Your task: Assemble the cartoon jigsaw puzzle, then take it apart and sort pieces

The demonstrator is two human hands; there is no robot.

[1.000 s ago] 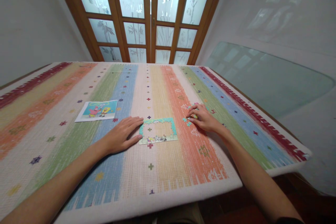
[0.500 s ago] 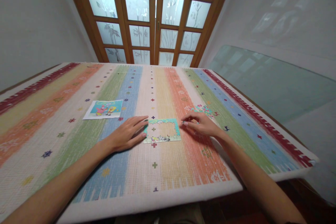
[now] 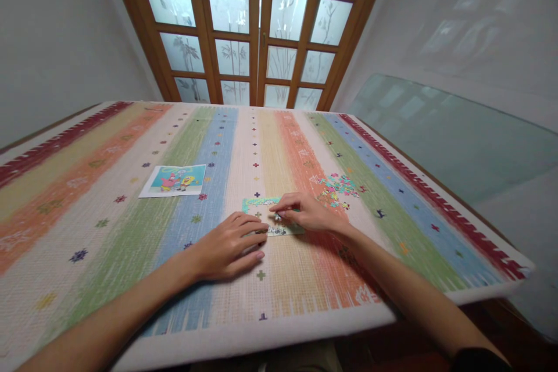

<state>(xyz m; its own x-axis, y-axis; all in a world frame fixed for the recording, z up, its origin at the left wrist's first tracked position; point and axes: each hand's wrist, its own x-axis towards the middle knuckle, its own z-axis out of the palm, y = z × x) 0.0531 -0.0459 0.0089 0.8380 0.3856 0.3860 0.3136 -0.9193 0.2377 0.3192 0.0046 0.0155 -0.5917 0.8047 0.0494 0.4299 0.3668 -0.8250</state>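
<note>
A partly joined jigsaw puzzle [image 3: 285, 231] lies on the striped tablecloth in front of me, its border linked around a bare middle. My left hand [image 3: 235, 245] is open, fingers stretched out, its fingertips at the puzzle's lower left edge and covering that corner. Over the puzzle's middle, my right hand [image 3: 305, 213] pinches a small puzzle piece [image 3: 278, 217] between thumb and fingers. The same hand hides much of the puzzle's right side. Just beyond it, a heap of loose puzzle pieces [image 3: 340, 185] is spread on the cloth.
A printed cartoon picture [image 3: 174, 180] lies on the cloth at the left, with a pink starfish and a yellow figure. The tablecloth [image 3: 131, 244] covers a wide table. Wooden doors with frosted panes [image 3: 231, 52] stand behind, and a glass panel [image 3: 449, 133] leans at the right.
My right hand has moved left from beside the puzzle to over its middle, carrying the piece. My left hand has slid right and nearer me, to the puzzle's lower left.
</note>
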